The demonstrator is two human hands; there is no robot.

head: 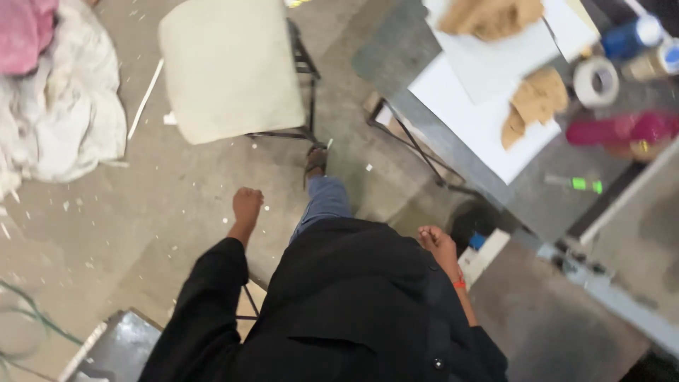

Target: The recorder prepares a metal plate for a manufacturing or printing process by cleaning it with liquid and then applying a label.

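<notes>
Grey concrete floor [177, 212], littered with small white scraps, is seen from above. Nothing is held by the left hand [247, 205]; its fingers are curled into a loose fist above the floor, near a stool [230, 67] with a pale square seat. The right hand [438, 244] is kept empty against the black shirt [346, 297], fingers bent narrow, just below a table [424, 78] where white boards [474, 120] and brown pieces [534, 102] are laid.

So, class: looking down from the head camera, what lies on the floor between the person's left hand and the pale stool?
In the head view, only bare grey floor with small white scraps separates the left hand from the pale stool.
</notes>
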